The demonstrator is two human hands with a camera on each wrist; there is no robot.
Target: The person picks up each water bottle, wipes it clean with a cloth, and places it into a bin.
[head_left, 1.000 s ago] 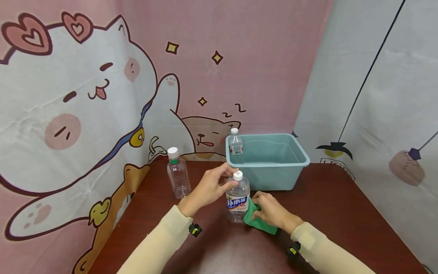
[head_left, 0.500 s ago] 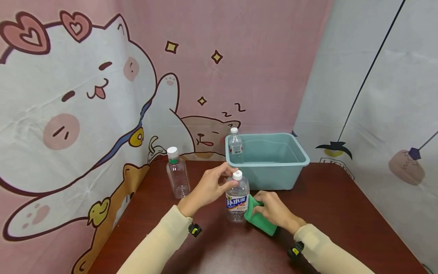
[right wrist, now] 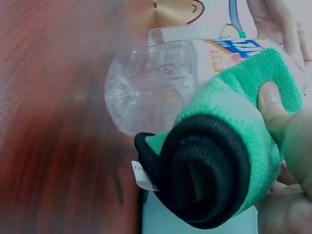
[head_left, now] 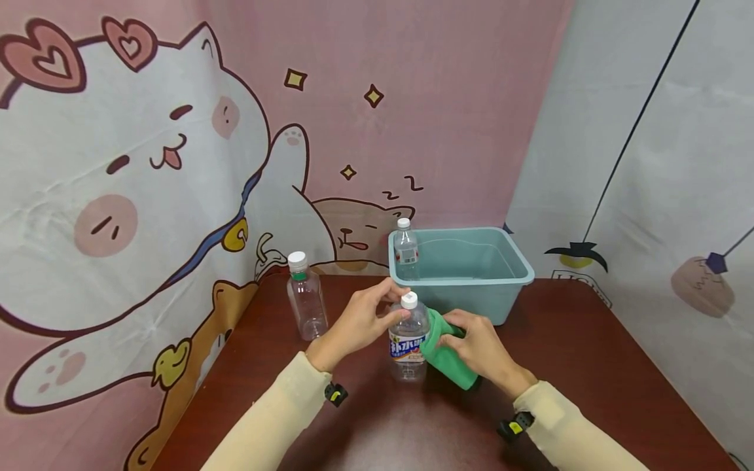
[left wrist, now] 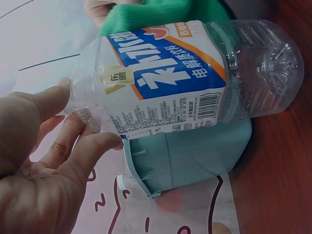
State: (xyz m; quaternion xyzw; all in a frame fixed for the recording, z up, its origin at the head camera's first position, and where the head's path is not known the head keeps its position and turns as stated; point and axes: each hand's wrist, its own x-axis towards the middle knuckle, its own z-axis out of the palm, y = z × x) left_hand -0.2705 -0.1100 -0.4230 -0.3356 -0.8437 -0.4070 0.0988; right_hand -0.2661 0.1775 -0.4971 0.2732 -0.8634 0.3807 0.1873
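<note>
A clear plastic bottle with a white cap and a blue, white and orange label stands upright on the table. My left hand grips it round the neck and shoulder, just below the cap; the left wrist view shows thumb and fingers curled about the bottle. On the other side, my right hand pinches a folded green cloth and holds it against the bottle's right side. The right wrist view shows the cloth rolled over, with a black edge and a small white tag, the thumb on top.
Behind the hands stands a light blue plastic tub, with another capped bottle upright in its left corner. A label-less clear bottle with a white cap stands at the left on the dark red-brown table. Printed curtains enclose the back and sides.
My right hand has slid the green cloth upward along the bottle's right side, from beside the label to near the shoulder. The left hand and the bottle have stayed in place.
</note>
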